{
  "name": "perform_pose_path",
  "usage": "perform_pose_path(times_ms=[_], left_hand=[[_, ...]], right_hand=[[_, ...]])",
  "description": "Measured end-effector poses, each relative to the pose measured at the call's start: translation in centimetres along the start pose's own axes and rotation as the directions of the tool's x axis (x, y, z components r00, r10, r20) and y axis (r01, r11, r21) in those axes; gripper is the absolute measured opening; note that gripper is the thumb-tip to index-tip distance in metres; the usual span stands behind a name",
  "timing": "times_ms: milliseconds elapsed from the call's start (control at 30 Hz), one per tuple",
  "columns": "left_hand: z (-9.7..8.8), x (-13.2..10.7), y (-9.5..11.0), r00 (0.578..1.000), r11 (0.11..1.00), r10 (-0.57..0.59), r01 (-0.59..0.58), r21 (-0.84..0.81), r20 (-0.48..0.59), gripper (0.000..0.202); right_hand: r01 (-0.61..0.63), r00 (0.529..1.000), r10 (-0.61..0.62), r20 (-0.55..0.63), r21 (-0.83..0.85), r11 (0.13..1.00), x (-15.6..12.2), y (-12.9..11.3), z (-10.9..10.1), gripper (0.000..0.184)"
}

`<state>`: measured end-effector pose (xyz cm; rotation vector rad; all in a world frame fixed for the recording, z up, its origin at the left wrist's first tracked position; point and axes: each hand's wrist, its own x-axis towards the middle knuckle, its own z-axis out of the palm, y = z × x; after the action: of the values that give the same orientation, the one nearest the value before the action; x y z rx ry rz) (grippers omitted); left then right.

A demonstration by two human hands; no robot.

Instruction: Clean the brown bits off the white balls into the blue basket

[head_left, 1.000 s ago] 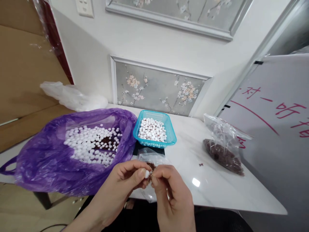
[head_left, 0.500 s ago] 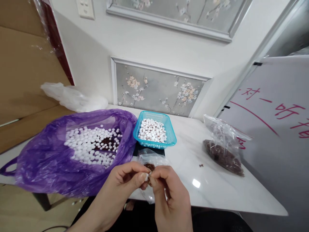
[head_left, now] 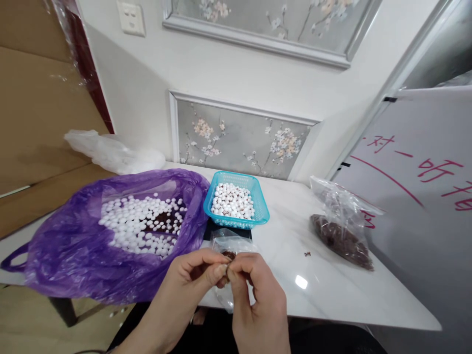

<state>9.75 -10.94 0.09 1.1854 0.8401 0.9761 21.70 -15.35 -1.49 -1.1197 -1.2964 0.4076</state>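
Both hands meet over the table's front edge with fingertips pressed together. My left hand (head_left: 191,280) is closed in a pinch; the small white ball glimpsed there earlier is now mostly hidden by the fingers. Opposite it, my right hand (head_left: 256,290) pinches at the same spot, and what it grips is too small to make out. Just behind the fingers lies a clear plastic bag (head_left: 236,243) with brown bits in it, partly covered by the hands. Beyond that stands a blue basket (head_left: 262,214) full of white balls (head_left: 232,200), some with brown marks.
To the left, a purple plastic bag (head_left: 73,246) lies spread open, holding many white balls and some brown material. A clear bag of brown pieces (head_left: 341,241) rests at the right. A tiny brown scrap (head_left: 307,254) lies on the white table (head_left: 332,295). Cardboard (head_left: 40,108) stands far left.
The fingertips have drawn closer together, and the white ball at my left fingers has gone mostly out of sight. My right hand has shifted slightly left. The view has tilted a little.
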Motion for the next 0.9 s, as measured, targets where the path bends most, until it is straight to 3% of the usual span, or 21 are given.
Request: perform_pose_path(times_ms=[133,233,400,633,700,800,900], left_hand=[[0.1,0.3,-0.1,0.996,0.973,-0.086,0.090,-0.215,0.026,0.016],[0.1,0.4,0.2,0.993,0.939,-0.118,0.121,-0.323,0.027,0.016],[-0.9,0.2,0.6,0.992,0.938,-0.128,0.124,-0.324,0.009,0.022],[-2.1,0.9,1.4,0.992,0.978,-0.046,0.021,-0.208,-0.119,0.019],[-2.3,0.9,1.4,0.990,0.982,-0.028,0.002,-0.188,-0.138,0.020],[-2.5,0.8,1.1,0.987,0.989,0.018,-0.041,-0.145,-0.160,0.018],[-2.7,0.8,0.9,0.979,0.978,0.145,-0.165,-0.131,-0.145,0.008]], right_hand=[[-0.117,0.993,0.118,-0.005,0.058,0.991,0.1,0.0,-0.2,0.010],[-0.175,0.977,0.183,-0.114,0.075,0.982,0.1,0.2,-1.4,0.019],[-0.196,0.974,0.183,-0.134,-0.092,0.976,0.4,0.5,-3.8,0.017],[-0.185,0.980,0.156,-0.122,-0.281,0.942,0.1,1.0,-5.2,0.018],[-0.155,0.988,0.139,-0.068,-0.346,0.925,0.0,1.2,-5.2,0.018],[-0.026,0.987,0.104,0.124,-0.512,0.859,-0.1,1.6,-4.6,0.027],[0.142,0.932,0.159,0.325,-0.732,0.666,0.0,2.3,-3.0,0.044]])
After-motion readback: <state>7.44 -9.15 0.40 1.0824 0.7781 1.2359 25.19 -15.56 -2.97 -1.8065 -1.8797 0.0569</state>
